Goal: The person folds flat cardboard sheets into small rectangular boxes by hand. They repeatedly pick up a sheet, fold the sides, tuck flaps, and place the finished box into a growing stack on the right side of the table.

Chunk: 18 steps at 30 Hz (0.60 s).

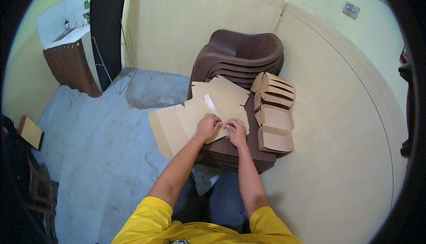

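Observation:
Flat brown cardboard box blanks (191, 116) lie overlapping on the seat of a stack of brown plastic chairs (230, 150). My left hand (209, 127) is closed, its fingers pinching the near edge of the top blank. Close beside it, my right hand (236, 131) has curled fingers on the same blank's near right corner. The fingertips of both hands almost meet; the exact fold between them is partly hidden. A white strip (210, 104) shows on the cardboard just beyond my left hand.
Right of the blanks sit an open folded cardboard box (276, 128) and several nested boxes (276, 90). Chair backs (242, 51) rise behind, near the wall. A sink counter (71, 38) stands far left, past a dark partition (108, 27). A small board (31, 133) is at the left.

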Each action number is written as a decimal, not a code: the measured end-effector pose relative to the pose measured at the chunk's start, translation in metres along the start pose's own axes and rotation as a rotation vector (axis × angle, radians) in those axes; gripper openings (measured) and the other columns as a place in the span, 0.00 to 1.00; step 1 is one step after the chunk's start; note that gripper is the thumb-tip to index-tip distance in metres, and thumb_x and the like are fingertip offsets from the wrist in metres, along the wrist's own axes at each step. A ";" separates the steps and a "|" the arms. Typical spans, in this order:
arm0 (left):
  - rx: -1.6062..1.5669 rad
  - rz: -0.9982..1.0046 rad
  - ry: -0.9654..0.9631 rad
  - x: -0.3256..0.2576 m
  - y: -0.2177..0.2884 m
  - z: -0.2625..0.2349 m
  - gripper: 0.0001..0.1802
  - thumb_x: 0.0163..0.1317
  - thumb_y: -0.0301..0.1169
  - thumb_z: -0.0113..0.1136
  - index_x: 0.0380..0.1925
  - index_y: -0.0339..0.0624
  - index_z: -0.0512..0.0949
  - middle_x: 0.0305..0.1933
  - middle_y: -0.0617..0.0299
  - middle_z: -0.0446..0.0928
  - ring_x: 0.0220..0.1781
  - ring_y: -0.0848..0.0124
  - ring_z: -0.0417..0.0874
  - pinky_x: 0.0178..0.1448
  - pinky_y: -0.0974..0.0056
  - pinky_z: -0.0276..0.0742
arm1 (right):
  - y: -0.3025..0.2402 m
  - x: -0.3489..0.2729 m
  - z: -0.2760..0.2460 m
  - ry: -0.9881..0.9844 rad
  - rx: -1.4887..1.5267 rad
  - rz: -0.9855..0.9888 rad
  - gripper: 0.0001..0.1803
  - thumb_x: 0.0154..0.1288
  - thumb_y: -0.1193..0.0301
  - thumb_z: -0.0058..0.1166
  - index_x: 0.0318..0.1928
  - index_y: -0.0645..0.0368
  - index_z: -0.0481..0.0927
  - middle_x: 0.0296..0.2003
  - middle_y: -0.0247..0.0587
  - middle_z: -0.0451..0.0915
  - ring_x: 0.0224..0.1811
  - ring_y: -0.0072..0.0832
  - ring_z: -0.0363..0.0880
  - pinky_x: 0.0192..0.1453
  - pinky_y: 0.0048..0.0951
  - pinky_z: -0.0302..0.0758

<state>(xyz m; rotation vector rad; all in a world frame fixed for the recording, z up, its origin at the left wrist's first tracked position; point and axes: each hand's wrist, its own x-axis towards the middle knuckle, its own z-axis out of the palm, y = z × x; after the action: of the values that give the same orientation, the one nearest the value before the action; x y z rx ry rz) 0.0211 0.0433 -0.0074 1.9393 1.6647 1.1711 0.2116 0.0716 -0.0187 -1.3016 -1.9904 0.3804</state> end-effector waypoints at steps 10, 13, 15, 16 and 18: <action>0.163 0.049 0.001 -0.005 0.004 0.003 0.08 0.70 0.36 0.69 0.44 0.50 0.91 0.50 0.62 0.85 0.58 0.56 0.82 0.63 0.54 0.82 | 0.012 -0.006 -0.010 -0.034 0.178 -0.139 0.10 0.60 0.76 0.68 0.43 0.52 0.90 0.55 0.41 0.87 0.63 0.44 0.81 0.71 0.44 0.75; 0.149 0.024 -0.016 -0.005 0.008 0.001 0.09 0.69 0.37 0.69 0.45 0.51 0.90 0.51 0.63 0.85 0.59 0.57 0.82 0.65 0.55 0.82 | 0.015 -0.005 -0.014 -0.066 0.181 -0.156 0.09 0.62 0.74 0.70 0.44 0.52 0.91 0.56 0.40 0.86 0.63 0.44 0.80 0.70 0.44 0.75; 0.156 0.025 -0.022 -0.006 0.009 -0.001 0.09 0.69 0.37 0.69 0.46 0.51 0.90 0.52 0.62 0.85 0.60 0.57 0.82 0.66 0.55 0.81 | 0.016 -0.001 -0.015 -0.137 0.186 -0.119 0.09 0.63 0.72 0.71 0.44 0.51 0.91 0.56 0.40 0.85 0.63 0.44 0.79 0.70 0.44 0.76; 0.156 0.016 -0.031 -0.006 0.009 -0.002 0.09 0.69 0.37 0.69 0.46 0.51 0.90 0.52 0.62 0.85 0.61 0.57 0.82 0.66 0.55 0.81 | 0.016 0.002 -0.016 -0.139 0.145 -0.190 0.09 0.64 0.71 0.72 0.45 0.51 0.91 0.55 0.39 0.85 0.63 0.44 0.79 0.70 0.44 0.76; 0.146 0.022 -0.021 -0.006 0.008 -0.002 0.09 0.69 0.37 0.69 0.46 0.50 0.90 0.53 0.62 0.85 0.62 0.57 0.81 0.67 0.54 0.81 | 0.014 0.009 -0.019 -0.211 0.044 -0.128 0.09 0.64 0.69 0.73 0.45 0.50 0.91 0.54 0.38 0.83 0.63 0.44 0.78 0.69 0.44 0.76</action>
<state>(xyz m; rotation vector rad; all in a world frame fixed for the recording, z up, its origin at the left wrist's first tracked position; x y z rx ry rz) 0.0250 0.0349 -0.0024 2.0537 1.7665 1.0598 0.2322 0.0835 -0.0104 -1.1385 -2.2148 0.5145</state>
